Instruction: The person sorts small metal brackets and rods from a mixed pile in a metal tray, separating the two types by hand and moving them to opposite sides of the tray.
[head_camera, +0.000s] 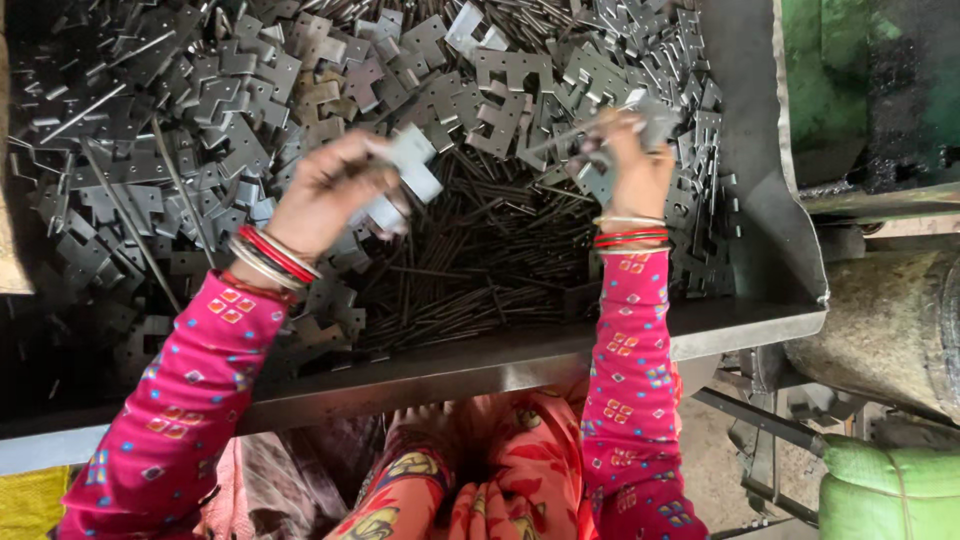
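Grey steel fills the tray (740, 325): flat notched plates (250, 110) heaped along its far and left sides and thin rods (480, 250) piled toward its near edge, both too many and too tangled to count. Two hands work over the heap: the left hand (325, 195) is closed on one pale plate (410, 175), and the right hand (632, 160), near the tray's right wall, pinches a blurred plate (655, 115) with one rod (565, 140). Bangles circle both wrists, and pink sleeves (625, 380) cross the near edge.
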